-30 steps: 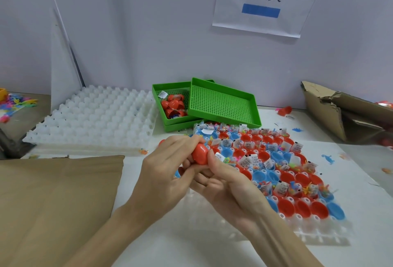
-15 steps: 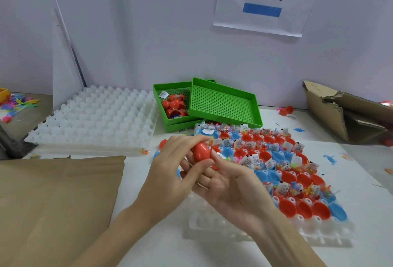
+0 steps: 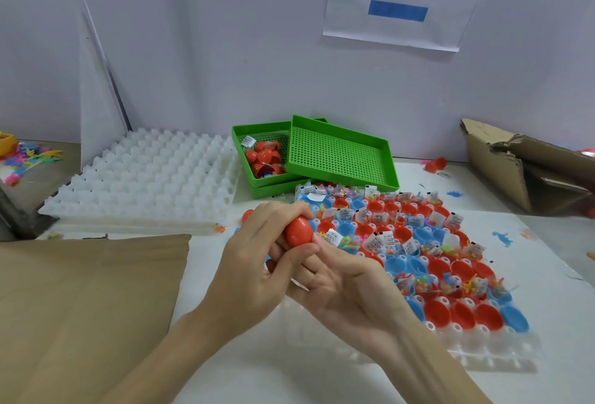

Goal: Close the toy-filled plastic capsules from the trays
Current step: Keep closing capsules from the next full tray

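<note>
At frame centre the left hand (image 3: 257, 262) and right hand (image 3: 347, 287) both grip one closed red capsule (image 3: 299, 231). A few finished capsules sit in the green tray (image 3: 244, 149) behind. Most halves in the clear tray (image 3: 476, 361) at right remain open, so much work seems left.

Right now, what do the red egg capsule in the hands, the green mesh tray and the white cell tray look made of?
Red egg-shaped capsule: hard glossy plastic, judging by its smooth shine. Green mesh-bottomed tray: rigid moulded plastic, matte, with an even perforated grid floor. White cell tray: thin translucent plastic, probably vacuum-formed; its repeated cells look milky and let light through.
</note>
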